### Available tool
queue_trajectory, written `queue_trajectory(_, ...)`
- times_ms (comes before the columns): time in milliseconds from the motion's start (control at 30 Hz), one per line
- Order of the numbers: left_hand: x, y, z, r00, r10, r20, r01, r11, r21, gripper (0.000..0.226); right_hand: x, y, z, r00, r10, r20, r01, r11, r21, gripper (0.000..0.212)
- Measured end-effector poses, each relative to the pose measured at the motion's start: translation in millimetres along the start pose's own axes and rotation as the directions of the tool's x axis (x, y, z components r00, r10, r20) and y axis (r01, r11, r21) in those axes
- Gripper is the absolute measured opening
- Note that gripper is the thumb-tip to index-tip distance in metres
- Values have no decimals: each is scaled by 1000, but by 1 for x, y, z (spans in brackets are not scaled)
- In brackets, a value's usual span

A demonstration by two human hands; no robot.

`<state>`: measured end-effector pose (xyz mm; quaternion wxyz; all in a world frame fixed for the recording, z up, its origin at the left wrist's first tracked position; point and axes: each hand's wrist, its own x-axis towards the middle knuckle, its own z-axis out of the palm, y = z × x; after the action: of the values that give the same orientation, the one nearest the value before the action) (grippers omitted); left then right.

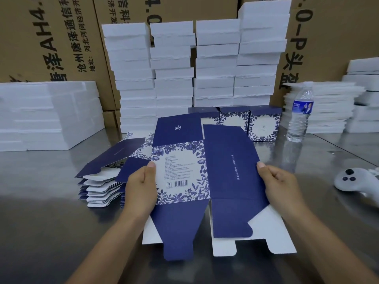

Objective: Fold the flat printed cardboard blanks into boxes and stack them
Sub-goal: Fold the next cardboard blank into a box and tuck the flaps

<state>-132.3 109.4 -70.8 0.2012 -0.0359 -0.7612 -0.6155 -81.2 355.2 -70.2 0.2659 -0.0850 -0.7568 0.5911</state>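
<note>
Above the desk (51, 201), the left hand (141, 185) pinches the flat blank's (180, 171) left edge while the right hand (279, 185) pinches its right edge, thumbs on top.

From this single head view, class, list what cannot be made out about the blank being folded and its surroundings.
Head view:
- Print on the held blank, above its barcode: too small to read.
- The left hand and right hand: fingertips hidden behind the blank.
- The finished boxes: leftmost partly hidden by the blank.
- The white controller: cut off by the right edge.
</note>
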Motion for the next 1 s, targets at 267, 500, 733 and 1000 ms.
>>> queue_trajectory(267, 4, -3, -6, 998, -44, -52, 42, 998, -50, 45, -2, 0, 2, 993, 60, 98, -64, 997, 32, 48)
queue_trajectory(500, 6, -9, -3, 998, -59, -37, 58, 998, -10, 53, -4, -3, 0, 999, -11, 32, 13, 998, -60, 49)
queue_trajectory(733, 9, -1, 2, 957, -280, 70, 288, 937, -197, 40, -3, -2, 0, 999, -34, -16, 34, 999, -41, 48)
queue_trajectory(1000, 1, 0, 1, 996, -55, 76, 57, 998, -25, 52, 1, 2, -1, 998, -20, -56, 20, 1000, -2, 50)
